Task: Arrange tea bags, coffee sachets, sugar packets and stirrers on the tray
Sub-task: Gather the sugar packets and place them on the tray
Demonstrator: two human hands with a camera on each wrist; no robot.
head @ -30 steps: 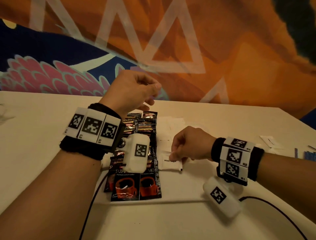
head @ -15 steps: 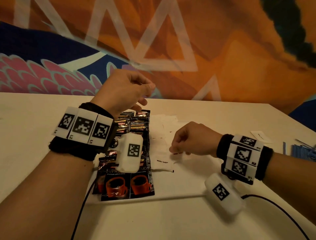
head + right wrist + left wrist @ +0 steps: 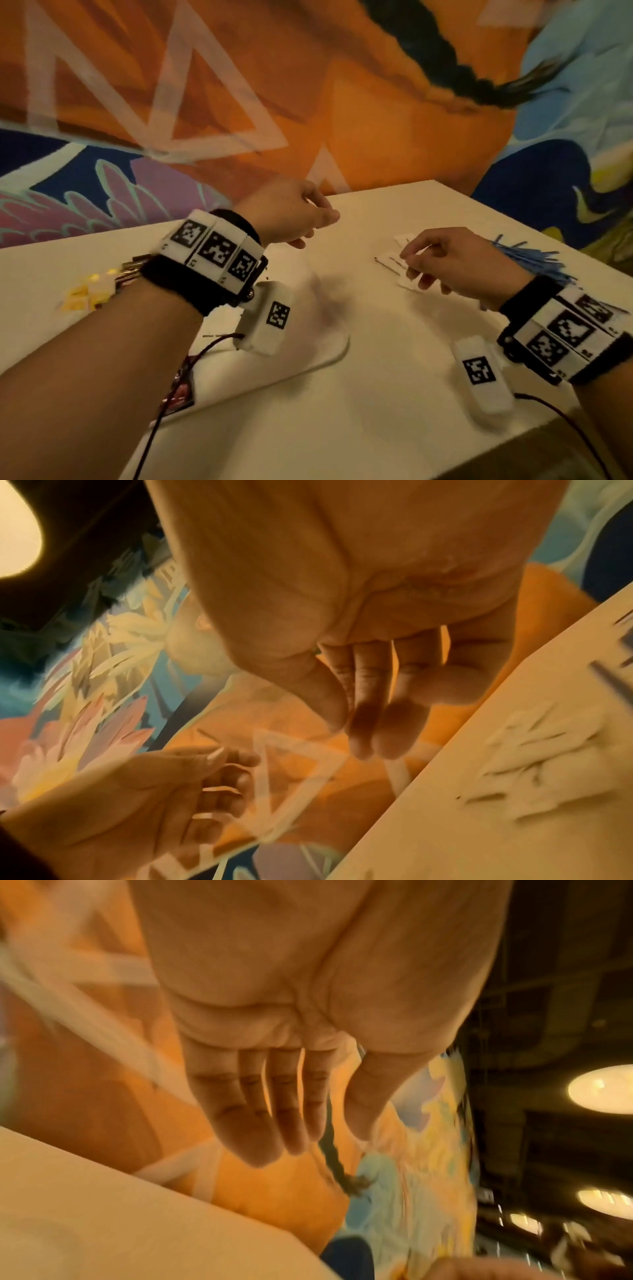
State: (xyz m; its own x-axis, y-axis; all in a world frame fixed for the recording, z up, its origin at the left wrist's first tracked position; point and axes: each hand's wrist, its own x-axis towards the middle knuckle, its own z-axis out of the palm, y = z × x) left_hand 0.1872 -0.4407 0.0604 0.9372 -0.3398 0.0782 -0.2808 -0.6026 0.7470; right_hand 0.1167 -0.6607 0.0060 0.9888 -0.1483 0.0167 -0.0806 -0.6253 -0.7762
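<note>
Right hand hovers empty over loose sugar packets

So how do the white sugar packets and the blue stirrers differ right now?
The sugar packets are white, flat paper lying loosely scattered; the stirrers are blue thin sticks bunched in a fanned pile. The right hand hovers over the packets, while the stirrers lie untouched beyond its wrist. Both sit on the table, off the tray.
</note>
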